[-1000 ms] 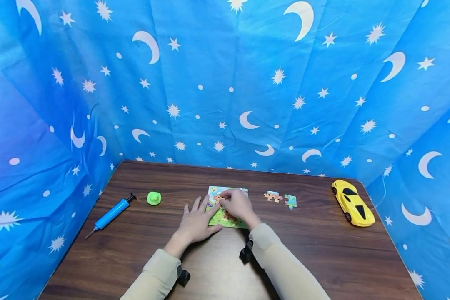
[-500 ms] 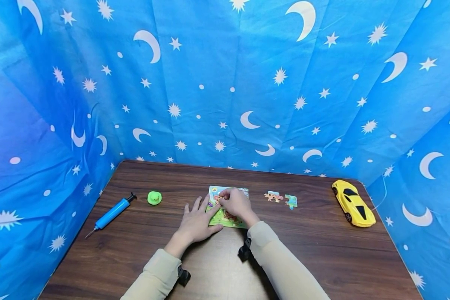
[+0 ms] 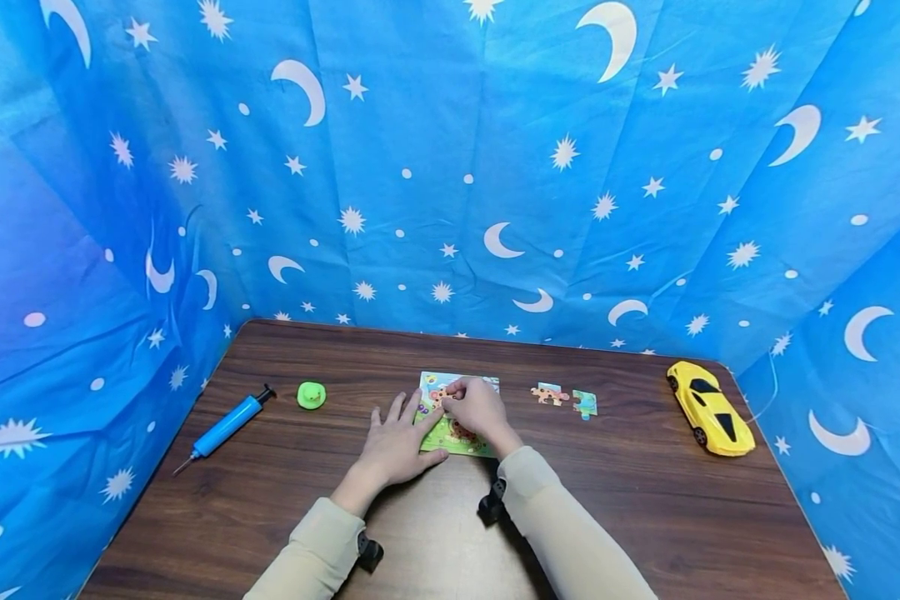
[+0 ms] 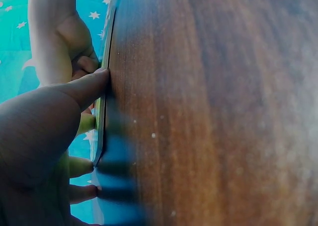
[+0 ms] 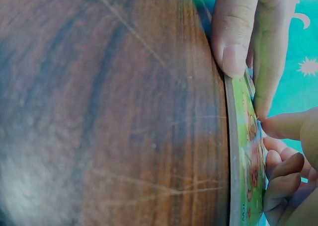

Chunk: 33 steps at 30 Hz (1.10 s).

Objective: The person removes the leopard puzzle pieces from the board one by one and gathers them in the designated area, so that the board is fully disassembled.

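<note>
A small jigsaw puzzle (image 3: 429, 429) with a green, orange and light blue picture lies flat near the middle of the table. My left hand (image 3: 397, 442) rests spread on its left side, its thumb along the near edge. The thumb (image 5: 236, 59) presses that edge in the right wrist view. Over the upper middle of the puzzle, my right hand (image 3: 480, 407) has its thumb and forefinger together at a puzzle piece that they mostly hide. Its other fingers (image 5: 283, 184) are curled. Two loose puzzle pieces, one orange (image 3: 550, 394) and one blue-green (image 3: 584, 404), lie to the right.
A yellow toy car (image 3: 711, 408) stands at the table's right side. A green round toy (image 3: 311, 396) and a blue hand pump (image 3: 227, 427) lie at the left. Blue curtain (image 3: 450, 167) surrounds the back and sides of the table (image 3: 645, 517).
The head view has shifted slightly. My right hand makes only tiny movements over the puzzle; my left hand stays in place, and the loose pieces lie where they were.
</note>
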Tool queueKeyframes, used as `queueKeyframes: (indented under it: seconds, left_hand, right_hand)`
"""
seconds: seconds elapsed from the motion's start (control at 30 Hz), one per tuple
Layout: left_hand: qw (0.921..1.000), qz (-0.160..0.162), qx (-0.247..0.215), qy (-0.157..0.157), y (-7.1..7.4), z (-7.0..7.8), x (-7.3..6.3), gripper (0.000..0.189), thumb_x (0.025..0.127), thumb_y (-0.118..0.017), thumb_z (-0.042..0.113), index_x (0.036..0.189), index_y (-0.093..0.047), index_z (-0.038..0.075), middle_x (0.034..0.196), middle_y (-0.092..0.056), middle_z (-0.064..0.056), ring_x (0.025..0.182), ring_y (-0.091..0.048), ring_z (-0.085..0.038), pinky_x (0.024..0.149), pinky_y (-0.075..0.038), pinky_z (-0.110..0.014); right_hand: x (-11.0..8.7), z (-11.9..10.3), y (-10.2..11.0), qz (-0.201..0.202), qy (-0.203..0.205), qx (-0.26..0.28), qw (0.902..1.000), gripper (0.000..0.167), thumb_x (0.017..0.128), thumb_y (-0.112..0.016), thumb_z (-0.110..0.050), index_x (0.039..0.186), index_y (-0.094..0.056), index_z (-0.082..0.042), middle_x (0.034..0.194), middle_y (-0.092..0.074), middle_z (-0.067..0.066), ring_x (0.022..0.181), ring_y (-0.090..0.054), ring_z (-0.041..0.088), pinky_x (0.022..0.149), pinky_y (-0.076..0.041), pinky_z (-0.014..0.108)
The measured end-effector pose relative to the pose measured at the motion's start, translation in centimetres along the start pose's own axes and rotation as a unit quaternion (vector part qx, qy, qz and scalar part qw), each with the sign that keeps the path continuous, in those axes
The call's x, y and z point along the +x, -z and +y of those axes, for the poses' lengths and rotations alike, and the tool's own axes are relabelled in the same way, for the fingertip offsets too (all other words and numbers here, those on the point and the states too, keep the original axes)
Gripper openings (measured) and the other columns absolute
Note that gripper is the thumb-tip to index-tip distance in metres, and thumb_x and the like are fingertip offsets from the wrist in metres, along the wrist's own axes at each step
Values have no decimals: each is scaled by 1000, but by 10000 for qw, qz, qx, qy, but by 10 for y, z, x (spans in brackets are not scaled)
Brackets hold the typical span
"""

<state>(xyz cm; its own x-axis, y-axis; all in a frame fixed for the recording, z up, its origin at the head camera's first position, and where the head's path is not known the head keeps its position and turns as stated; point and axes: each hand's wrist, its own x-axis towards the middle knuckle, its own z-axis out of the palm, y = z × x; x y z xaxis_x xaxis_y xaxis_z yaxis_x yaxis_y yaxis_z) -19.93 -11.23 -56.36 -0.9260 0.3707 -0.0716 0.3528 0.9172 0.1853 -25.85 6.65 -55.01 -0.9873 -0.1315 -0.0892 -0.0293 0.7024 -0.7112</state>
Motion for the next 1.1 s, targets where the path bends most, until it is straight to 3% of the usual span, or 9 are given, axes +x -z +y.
queueKeyframes:
  seconds: [0.47,0.83,1.1]
  left_hand:
    - [9999,-41,-99,16,2,1,-1,77,96,-55,71,162,-41,34,171,-21,-15,154,-21,-44,111,-23,-78]
    - [10000,-51,-69,7,1,2,0,76,96,-54,71,161,-41,34,170,-22,-15,154,-22,-44,110,-24,-78]
    - [9999,-85,-91,12,2,1,-1,76,96,-53,73,162,-39,36,171,-19,-14,154,-20,-43,111,-23,-78]
  right_hand:
    - [-5,-2,1,175,133,492,9985,14,96,-72,-16,108,-77,-11,95,-72,-2,77,-62,14,73,-51,37]
    - [-2,0,-4,463,165,289,9984,11,99,-70,-21,105,-78,-15,88,-71,-6,66,-59,11,66,-49,34]
    - [-2,3,0,516,261,766,9954,12,101,-69,-16,106,-79,-11,90,-72,-1,66,-59,14,63,-49,34]
